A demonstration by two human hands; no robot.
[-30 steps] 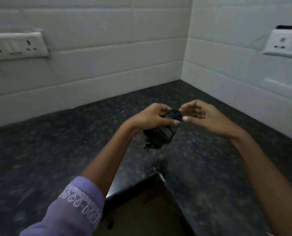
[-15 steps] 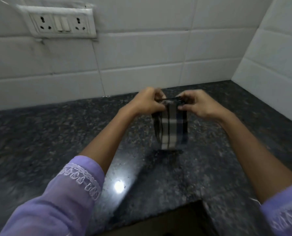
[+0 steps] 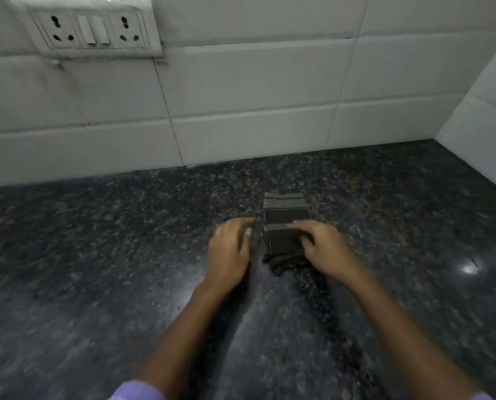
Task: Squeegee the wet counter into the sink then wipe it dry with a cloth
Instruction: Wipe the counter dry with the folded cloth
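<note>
head view: unlabelled cloth (image 3: 285, 223) on counter (image 3: 96, 255)

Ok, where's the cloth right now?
The folded cloth lies flat on the dark counter, centre-right in the head view, under the right hand, with the left hand beside it.

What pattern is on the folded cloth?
Dark cloth with paler stripes, seen in the head view.
</note>
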